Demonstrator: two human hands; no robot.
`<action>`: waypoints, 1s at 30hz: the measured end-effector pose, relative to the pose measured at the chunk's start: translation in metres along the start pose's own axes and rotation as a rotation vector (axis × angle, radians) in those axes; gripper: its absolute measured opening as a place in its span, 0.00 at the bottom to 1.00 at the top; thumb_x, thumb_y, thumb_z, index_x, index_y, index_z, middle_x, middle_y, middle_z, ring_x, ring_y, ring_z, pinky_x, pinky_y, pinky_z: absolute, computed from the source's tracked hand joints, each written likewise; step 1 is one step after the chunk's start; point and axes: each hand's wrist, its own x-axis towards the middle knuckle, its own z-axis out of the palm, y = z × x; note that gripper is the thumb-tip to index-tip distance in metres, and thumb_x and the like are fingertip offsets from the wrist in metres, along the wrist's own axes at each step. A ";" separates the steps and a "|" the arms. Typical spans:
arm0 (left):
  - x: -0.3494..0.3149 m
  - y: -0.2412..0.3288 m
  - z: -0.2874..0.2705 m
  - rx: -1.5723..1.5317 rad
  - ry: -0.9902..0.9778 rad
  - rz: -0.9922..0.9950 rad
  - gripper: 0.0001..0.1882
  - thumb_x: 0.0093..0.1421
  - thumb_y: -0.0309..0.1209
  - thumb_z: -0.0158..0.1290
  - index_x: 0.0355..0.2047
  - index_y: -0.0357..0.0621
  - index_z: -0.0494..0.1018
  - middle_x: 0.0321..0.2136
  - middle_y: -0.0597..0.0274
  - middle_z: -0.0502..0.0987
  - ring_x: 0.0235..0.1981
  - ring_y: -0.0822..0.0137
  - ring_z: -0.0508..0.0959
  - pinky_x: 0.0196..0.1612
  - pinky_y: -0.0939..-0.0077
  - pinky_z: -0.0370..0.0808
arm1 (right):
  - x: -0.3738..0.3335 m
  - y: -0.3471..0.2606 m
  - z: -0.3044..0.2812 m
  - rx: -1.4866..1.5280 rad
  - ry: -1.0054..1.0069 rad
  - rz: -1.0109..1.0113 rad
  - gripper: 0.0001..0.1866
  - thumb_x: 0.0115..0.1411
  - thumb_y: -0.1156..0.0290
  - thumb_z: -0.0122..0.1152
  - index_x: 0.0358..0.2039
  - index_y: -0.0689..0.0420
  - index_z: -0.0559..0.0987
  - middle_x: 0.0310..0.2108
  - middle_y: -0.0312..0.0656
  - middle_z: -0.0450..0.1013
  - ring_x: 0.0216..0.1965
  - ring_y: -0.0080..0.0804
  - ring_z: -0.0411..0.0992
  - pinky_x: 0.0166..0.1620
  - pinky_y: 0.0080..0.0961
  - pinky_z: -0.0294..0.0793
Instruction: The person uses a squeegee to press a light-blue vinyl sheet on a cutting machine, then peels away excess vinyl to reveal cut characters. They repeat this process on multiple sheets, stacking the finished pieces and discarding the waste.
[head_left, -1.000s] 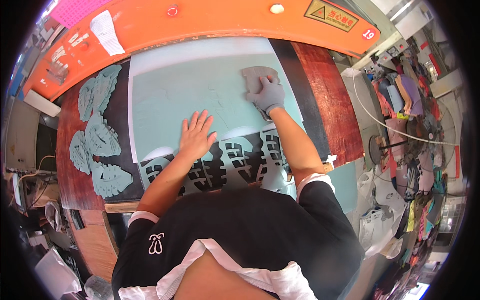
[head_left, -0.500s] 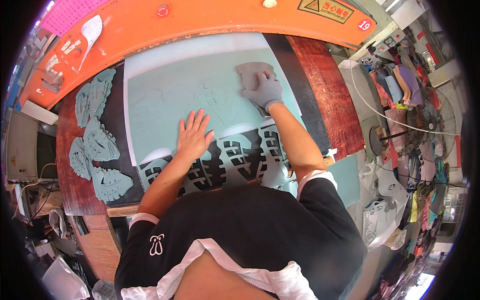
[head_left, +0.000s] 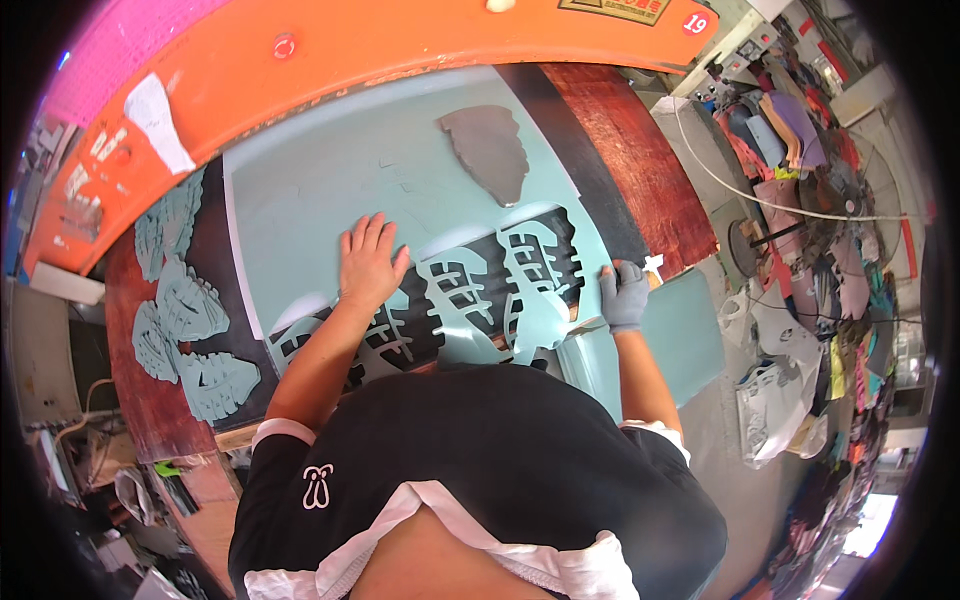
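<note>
My bare left hand (head_left: 371, 265) lies flat with fingers spread on a pale green sheet (head_left: 300, 230). A row of openwork shapes (head_left: 462, 300) is cut through the sheet's near side, and dark surface shows in the gaps. My right hand (head_left: 625, 296), in a grey glove, is at the sheet's near right edge. Its thumb rests at that edge and its fingers are curled, seemingly gripping it; the fingertips are partly hidden. Nobody touches the grey, wavy-edged cutting die (head_left: 488, 152), which lies on the sheet at the far right.
Cut green pieces (head_left: 192, 300) lie in stacks on the left. Across the back runs an orange press beam (head_left: 350, 50) with a red button. More green sheet (head_left: 685, 335) lies at the lower right. A fan (head_left: 745, 245) and piled coloured scraps (head_left: 790, 140) stand further right.
My right hand has let go of the grey die and come back toward me to the sheet's right edge. The die now lies pointed end toward me. My left hand stays flat on the sheet.
</note>
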 end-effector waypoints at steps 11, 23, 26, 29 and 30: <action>-0.015 0.022 -0.042 0.011 -0.294 -0.056 0.14 0.52 0.39 0.56 0.30 0.39 0.73 0.31 0.54 0.73 0.35 0.53 0.72 0.45 0.57 0.65 | 0.026 -0.008 0.044 0.164 0.205 -0.054 0.10 0.50 0.63 0.60 0.28 0.57 0.77 0.25 0.42 0.74 0.29 0.43 0.71 0.35 0.38 0.67; -0.135 0.084 -0.020 0.171 0.049 -0.283 0.14 0.52 0.40 0.54 0.23 0.43 0.69 0.25 0.57 0.71 0.33 0.55 0.71 0.42 0.59 0.64 | 0.133 -0.103 -0.015 1.016 -0.133 -0.185 0.15 0.63 0.62 0.48 0.33 0.61 0.75 0.28 0.43 0.73 0.33 0.35 0.70 0.38 0.29 0.69; -0.138 0.084 -0.018 0.182 0.079 -0.282 0.13 0.51 0.40 0.54 0.23 0.44 0.68 0.25 0.57 0.70 0.32 0.55 0.71 0.40 0.59 0.64 | 0.125 -0.092 -0.005 1.275 -0.207 -0.233 0.12 0.63 0.66 0.50 0.33 0.63 0.75 0.27 0.34 0.72 0.32 0.20 0.68 0.37 0.20 0.68; -0.146 0.082 -0.021 0.289 0.047 -0.255 0.12 0.52 0.38 0.53 0.22 0.45 0.67 0.24 0.57 0.70 0.32 0.54 0.71 0.38 0.59 0.63 | 0.077 -0.049 0.023 1.087 -0.157 -0.177 0.15 0.63 0.61 0.46 0.34 0.59 0.76 0.28 0.43 0.73 0.29 0.38 0.71 0.38 0.31 0.69; -0.146 0.078 -0.022 0.283 0.084 -0.207 0.12 0.52 0.38 0.53 0.22 0.45 0.66 0.24 0.57 0.69 0.32 0.54 0.71 0.38 0.58 0.63 | 0.069 -0.035 0.033 0.855 -0.140 -0.158 0.14 0.62 0.61 0.46 0.33 0.58 0.75 0.28 0.43 0.73 0.30 0.40 0.72 0.37 0.33 0.69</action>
